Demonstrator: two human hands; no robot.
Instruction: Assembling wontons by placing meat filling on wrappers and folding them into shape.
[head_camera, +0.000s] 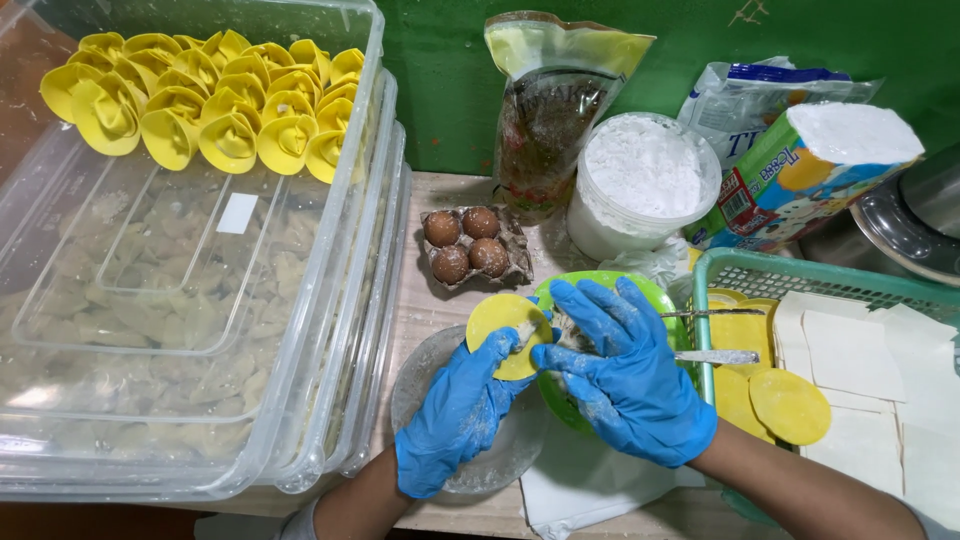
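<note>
Both hands wear blue gloves dusted with flour. My left hand (462, 405) holds a round yellow dumpling wrapper (503, 322) with a dab of filling on it. My right hand (622, 372) pinches the wrapper's right edge, over a green bowl (655, 296) that it mostly hides. A metal utensil (718, 356) lies across the bowl's right side. Under my left hand sits a clear glass dish (420, 372).
Stacked clear plastic bins (330, 300) on the left hold several folded yellow dumplings (215, 100). Brown eggs sit in a carton (470, 248). A flour tub (640, 180), bags and a box stand behind. A green basket (760, 270) at right holds yellow round and white square wrappers (850, 350).
</note>
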